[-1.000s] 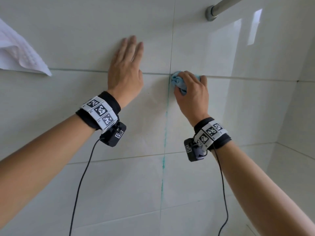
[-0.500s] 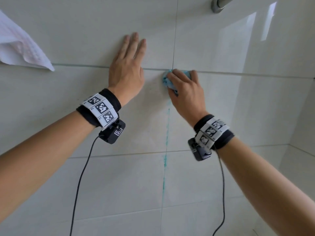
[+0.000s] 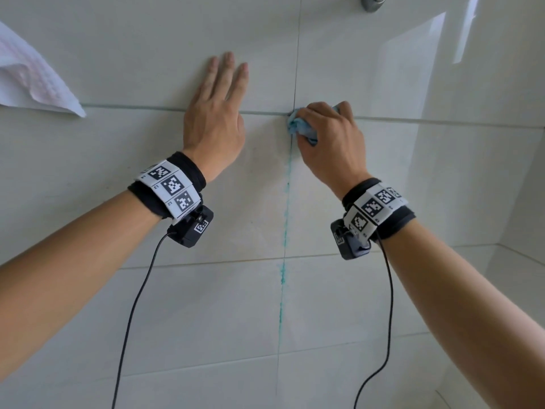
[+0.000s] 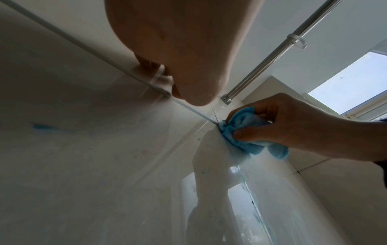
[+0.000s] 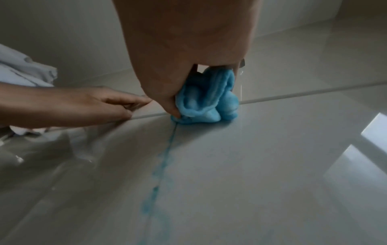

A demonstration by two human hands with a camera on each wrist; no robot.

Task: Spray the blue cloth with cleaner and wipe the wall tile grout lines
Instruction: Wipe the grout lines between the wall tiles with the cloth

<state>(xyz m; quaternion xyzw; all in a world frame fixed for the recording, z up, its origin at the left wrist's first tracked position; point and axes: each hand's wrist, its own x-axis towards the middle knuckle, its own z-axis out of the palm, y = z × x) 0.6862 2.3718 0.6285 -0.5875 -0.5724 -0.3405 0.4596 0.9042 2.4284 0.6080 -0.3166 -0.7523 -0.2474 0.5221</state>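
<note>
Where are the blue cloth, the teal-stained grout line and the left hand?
blue cloth (image 5: 206,101): right wrist view, bunched middle folds.
teal-stained grout line (image 3: 285,219): head view, stained stretch below the cloth.
left hand (image 3: 213,122): head view, back of the hand.

Both forearms reach up from the frame's lower corners, each wrist wearing a black band. The left hand (image 3: 214,119), centre-left, lies flat with fingers (image 3: 227,69) straight and together. The right hand (image 3: 331,143), centre-right, has fingers curled, bunching the cloth (image 3: 298,126).
</note>
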